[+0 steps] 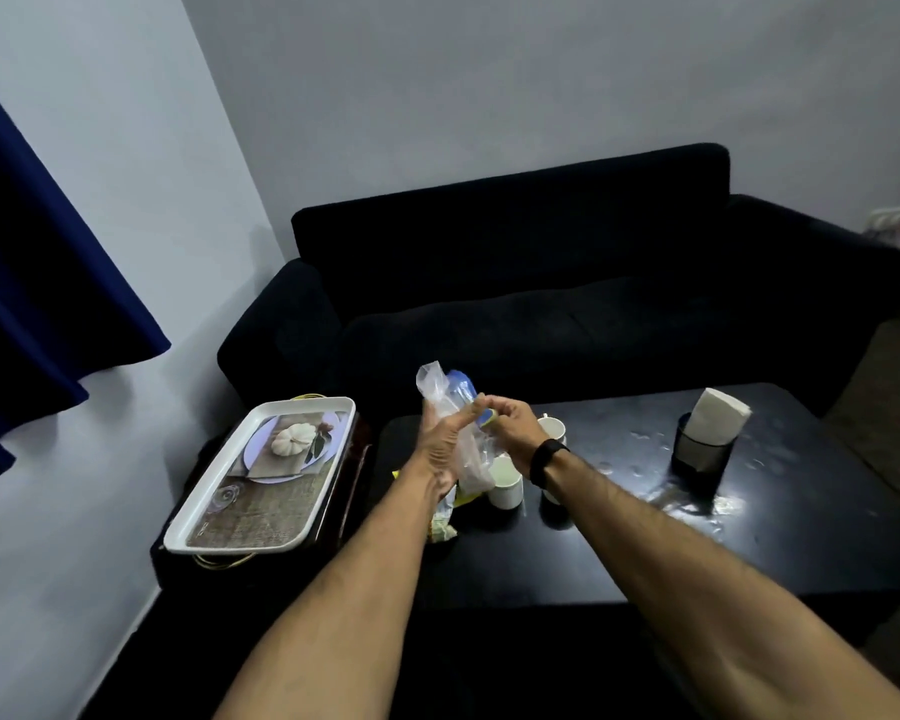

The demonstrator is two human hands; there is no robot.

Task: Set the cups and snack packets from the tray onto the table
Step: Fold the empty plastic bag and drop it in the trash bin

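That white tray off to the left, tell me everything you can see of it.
The tray is a long white rectangle with rounded corners and a raised rim, plastic or melamine by its look. Its floor carries a printed picture: a pale pumpkin on a plate, a woven mat, a glass. It lies flat and somewhat askew on a low dark stand beside the black table, with yellowish wire handles showing from under both ends. No cup or packet lies in it, and neither hand touches it.
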